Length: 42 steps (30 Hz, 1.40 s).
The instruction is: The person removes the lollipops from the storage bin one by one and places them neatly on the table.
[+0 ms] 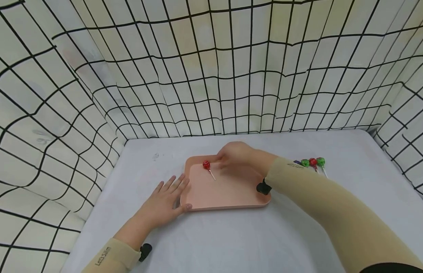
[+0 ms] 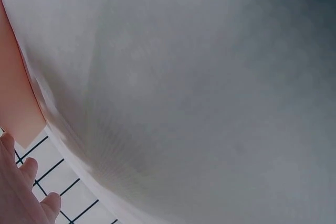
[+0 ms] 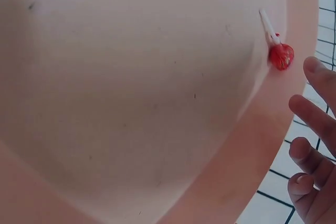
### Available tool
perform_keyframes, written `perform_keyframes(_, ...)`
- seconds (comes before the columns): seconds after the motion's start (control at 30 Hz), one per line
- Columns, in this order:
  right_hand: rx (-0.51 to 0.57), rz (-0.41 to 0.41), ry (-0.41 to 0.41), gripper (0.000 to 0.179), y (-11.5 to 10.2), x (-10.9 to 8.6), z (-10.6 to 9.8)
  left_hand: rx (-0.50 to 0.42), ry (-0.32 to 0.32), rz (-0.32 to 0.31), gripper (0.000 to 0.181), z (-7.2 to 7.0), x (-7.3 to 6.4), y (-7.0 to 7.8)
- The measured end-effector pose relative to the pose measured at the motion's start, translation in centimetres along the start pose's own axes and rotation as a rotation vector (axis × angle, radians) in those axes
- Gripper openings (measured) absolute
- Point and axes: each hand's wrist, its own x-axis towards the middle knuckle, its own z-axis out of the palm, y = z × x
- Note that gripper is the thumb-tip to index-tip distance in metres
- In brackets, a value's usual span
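A shallow pink tray (image 1: 228,197) lies on the white table. Inside it, toward the far left corner, rests a red lollipop (image 1: 206,165) with its white stick pointing toward the near side. My left hand (image 1: 163,206) lies at the tray's left edge, fingers spread and straight, thumb by the near left corner. Over the far part of the tray is my right hand (image 1: 238,153), to the right of the lollipop. In the right wrist view its fingers (image 3: 312,116) are apart and loosely bent with nothing between them, and the red candy head (image 3: 282,57) shows just beyond the fingertips.
Several wrapped lollipops (image 1: 313,162), green, red and blue, lie in a row right of the tray, partly behind my right sleeve (image 1: 300,189). White panels with a black grid (image 1: 218,76) stand around the back and sides of the table (image 1: 232,239).
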Motion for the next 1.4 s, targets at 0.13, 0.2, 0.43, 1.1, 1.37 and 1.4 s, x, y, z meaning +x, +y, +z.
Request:
perform_keyframes(0.13,-0.032,-0.02,-0.026,0.031,-0.8,0.8,0.4,-0.006,-0.002,0.001,0.085,0.0,0.0,0.1)
perform_keyframes(0.2,-0.03,-0.019,-0.045,0.029,-1.1,1.2,0.6,-0.006,0.0,0.003,0.085,-0.1,0.0,0.1)
perform_keyframes(0.43,-0.069,-0.018,-0.099,0.027,-2.2,1.9,1.5,-0.009,0.005,0.008,0.089,-0.3,0.0,0.2)
perform_keyframes(1.1,-0.17,-0.04,-0.16,0.016,-2.6,2.3,2.7,-0.012,0.009,0.011,0.086,-0.4,-0.1,0.3)
perform_keyframes(1.37,-0.145,-0.066,-0.192,0.015,-2.0,1.9,2.7,-0.014,0.0,-0.006,0.086,-0.4,-0.1,0.4)
perform_keyframes(1.4,-0.151,-0.073,-0.197,0.015,-2.0,1.8,2.6,-0.015,-0.003,-0.008,0.086,-0.4,-0.1,0.3)
